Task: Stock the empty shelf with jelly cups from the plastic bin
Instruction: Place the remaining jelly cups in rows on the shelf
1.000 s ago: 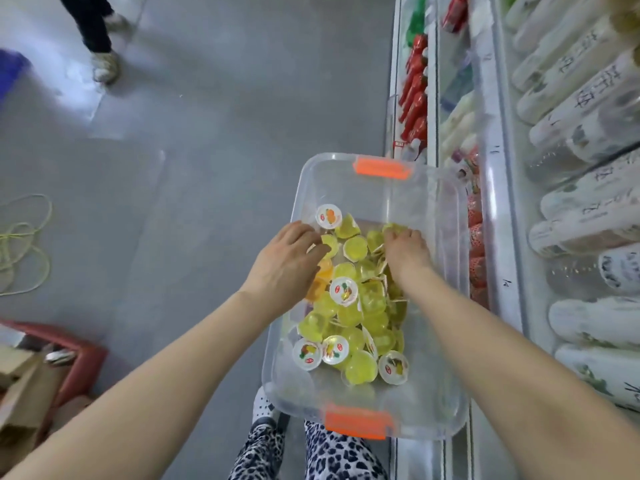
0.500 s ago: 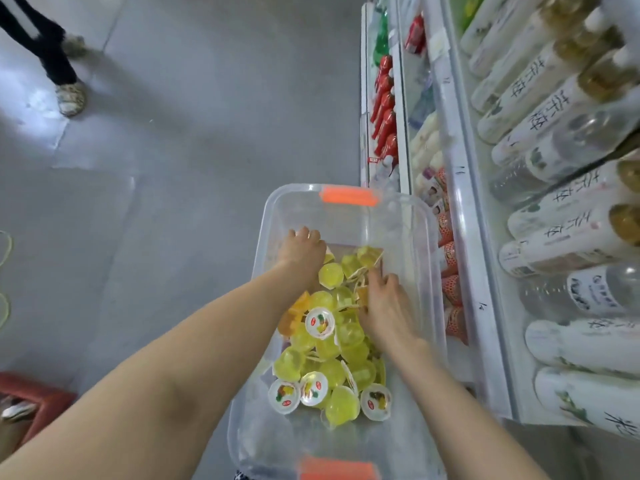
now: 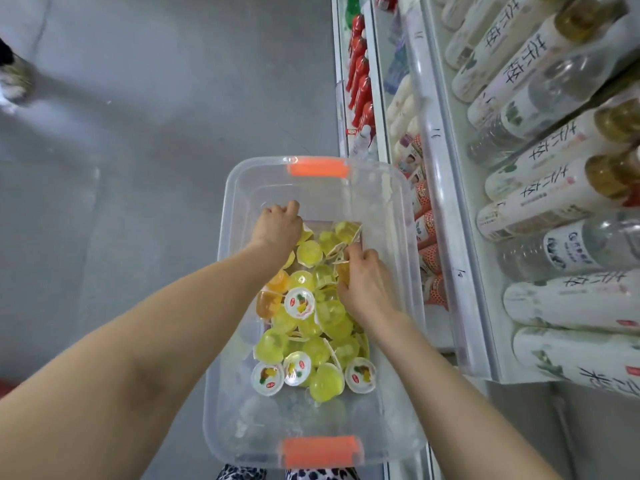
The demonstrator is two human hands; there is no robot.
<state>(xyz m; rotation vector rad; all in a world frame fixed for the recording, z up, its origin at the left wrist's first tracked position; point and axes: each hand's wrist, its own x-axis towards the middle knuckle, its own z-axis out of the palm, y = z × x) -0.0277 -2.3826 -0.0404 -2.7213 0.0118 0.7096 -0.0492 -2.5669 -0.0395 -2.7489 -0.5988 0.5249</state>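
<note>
Both hands are down in the clear plastic bin (image 3: 227, 271), which has an orange handle (image 3: 318, 168) at the far end and another orange handle (image 3: 320, 451) at the near end. The bin sits over the grey floor (image 3: 138, 133), right beside the shelving (image 3: 446, 237).

Jelly cups (image 3: 311, 327) lie in a loose pile in the bin's middle: mostly yellow-green, a couple orange on the left side. Some lie lid-up showing white foil with fruit print, others on their sides or domed-bottom up. The near end of the bin floor is bare.

Left hand (image 3: 277, 226): at the far-left edge of the pile, fingers curled under, knuckles up. Can't tell whether it has hold of a cup; the grip is hidden under the hand.

Right hand (image 3: 363, 282): on the right side of the pile, fingers curled down into the cups, with an orange-tinted cup at the fingertips. Looks pinched around cups, but I can't confirm a firm grip.

Shelving on the right is full of tall white-label bottles (image 3: 554, 188) on the nearer tiers, with red bottles (image 3: 360, 74) and small red-patterned packs (image 3: 429, 254) on lower ones.

Leopard-print trousers (image 3: 304, 474) show at the bottom edge. Blurred shoe of another person (image 3: 14, 81) at far left.
</note>
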